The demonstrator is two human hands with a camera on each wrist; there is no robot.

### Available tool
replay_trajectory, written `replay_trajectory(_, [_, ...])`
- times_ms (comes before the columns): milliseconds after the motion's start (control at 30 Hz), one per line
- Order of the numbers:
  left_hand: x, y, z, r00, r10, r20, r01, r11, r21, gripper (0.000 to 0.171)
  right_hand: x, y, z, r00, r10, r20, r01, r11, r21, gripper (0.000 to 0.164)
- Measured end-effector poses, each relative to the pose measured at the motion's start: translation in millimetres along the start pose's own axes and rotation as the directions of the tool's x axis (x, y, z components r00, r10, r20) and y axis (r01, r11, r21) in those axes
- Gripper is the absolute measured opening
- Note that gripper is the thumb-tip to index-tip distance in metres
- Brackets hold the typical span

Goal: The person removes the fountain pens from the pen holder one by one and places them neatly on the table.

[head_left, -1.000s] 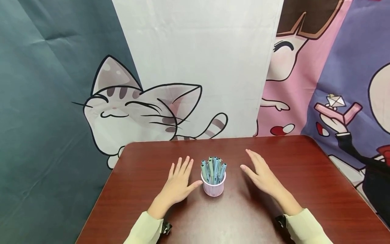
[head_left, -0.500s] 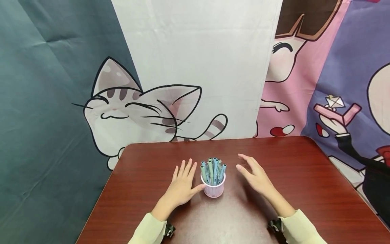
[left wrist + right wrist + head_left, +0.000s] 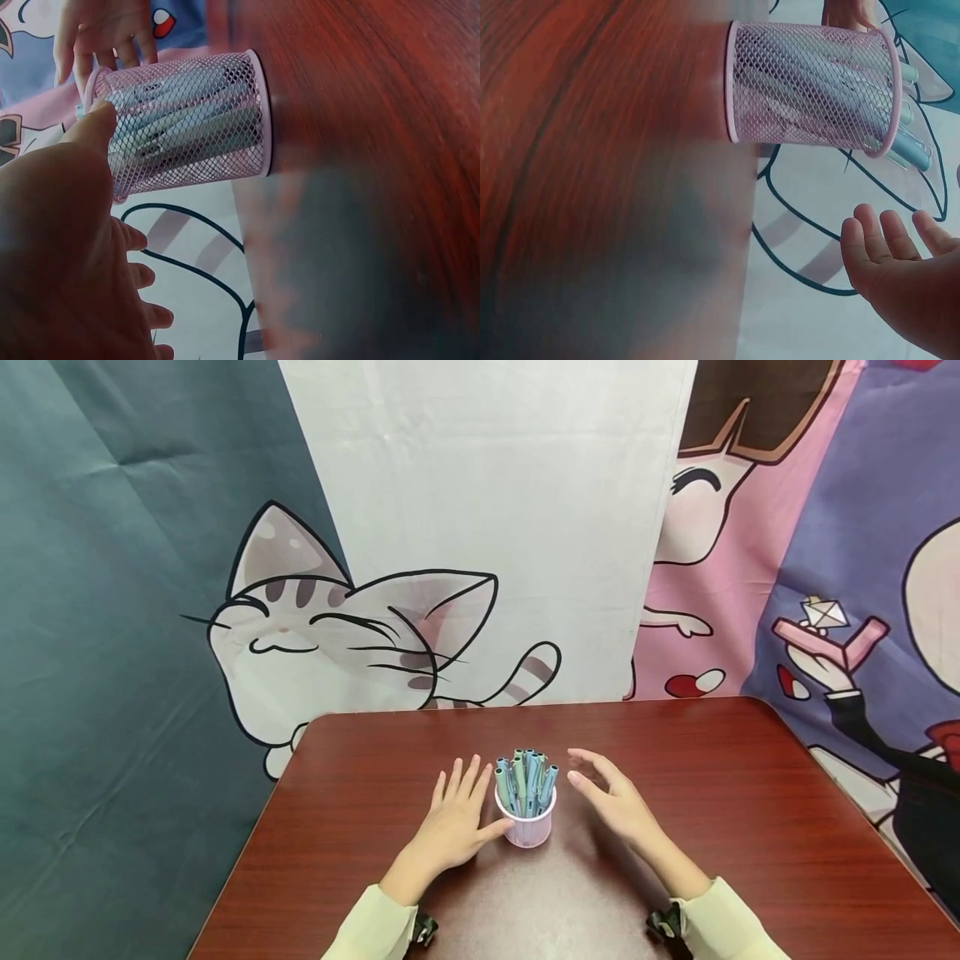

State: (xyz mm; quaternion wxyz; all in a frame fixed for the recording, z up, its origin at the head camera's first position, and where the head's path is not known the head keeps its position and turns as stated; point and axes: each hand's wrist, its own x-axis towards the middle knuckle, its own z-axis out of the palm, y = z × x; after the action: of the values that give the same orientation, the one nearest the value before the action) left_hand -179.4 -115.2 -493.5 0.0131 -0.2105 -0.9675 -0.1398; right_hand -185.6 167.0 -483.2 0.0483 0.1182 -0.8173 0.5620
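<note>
A pink mesh pen holder (image 3: 528,833) stands upright on the brown table, packed with several blue and green pens (image 3: 527,783). My left hand (image 3: 453,827) is just left of it, fingers spread and straight, with the thumb tip right at the holder's rim. On the other side my right hand (image 3: 617,800) hovers apart from the holder, its fingers slightly bent and nothing held. Through the mesh (image 3: 187,124) the pens show in the left wrist view. The right wrist view has the right hand's fingers (image 3: 885,238) loosely extended beside the holder.
The reddish-brown wooden table (image 3: 712,777) has rounded far corners. Behind it hangs a cloth backdrop (image 3: 487,485) printed with a cartoon cat and figures. A small black device (image 3: 424,930) is at the left cuff, and another (image 3: 664,923) at the right cuff.
Both hands have moved inward toward the pen holder, the right one leftward and the left one slightly right. The left thumb now overlaps the rim. The holder stays in place.
</note>
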Motion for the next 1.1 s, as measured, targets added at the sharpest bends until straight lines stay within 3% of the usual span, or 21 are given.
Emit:
replay_trajectory(500, [1.3,6.9,1.4,1.000,0.006,0.023,-0.005,1.000,-0.024,0.095,0.6,-0.6,13.4,0.998,0.058,0.020,-0.060,0.994,0.093,0.041])
replay_trajectory(833, [3.8,10.0,4.8,0.999,0.020,0.032,-0.020,1.000,-0.023,0.092,2.5,3.1,16.2,0.999,0.008,0.033,-0.014,0.986,0.168,0.034])
replay_trajectory(1100, [5.2,10.6,7.9,0.999,0.016,0.046,-0.016,1.000,0.000,0.093,4.0,3.0,18.5,0.999,0.014,0.038,-0.021,0.986,0.164,0.030])
